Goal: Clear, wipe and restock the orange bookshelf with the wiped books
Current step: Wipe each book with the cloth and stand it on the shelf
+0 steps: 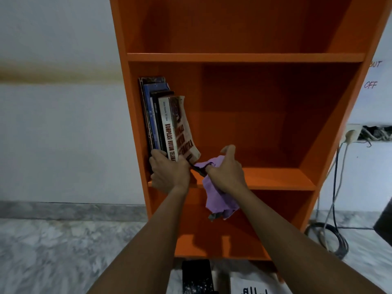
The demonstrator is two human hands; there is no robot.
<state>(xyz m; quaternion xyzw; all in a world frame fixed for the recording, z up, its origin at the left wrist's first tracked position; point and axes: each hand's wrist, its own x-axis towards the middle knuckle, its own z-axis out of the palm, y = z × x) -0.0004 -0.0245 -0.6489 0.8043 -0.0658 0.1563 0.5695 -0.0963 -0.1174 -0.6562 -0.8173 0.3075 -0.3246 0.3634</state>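
The orange bookshelf (244, 57) fills the middle of the head view. Several books (156, 115) stand at the left end of its middle shelf. The rightmost is a white book with red lettering (169, 134), its cover bent outward. My left hand (168, 172) grips the bottom of these books at the shelf's front edge. My right hand (226, 169) is closed on a purple cloth (218, 200), which hangs down in front of the shelf edge, just right of the white book.
A black book (197, 276) and a white book with black lettering (252, 287) lie on the marble floor in front of the shelf. Cables (333, 232) and a wall socket (350, 134) sit to the right. The upper and lower shelves hold nothing.
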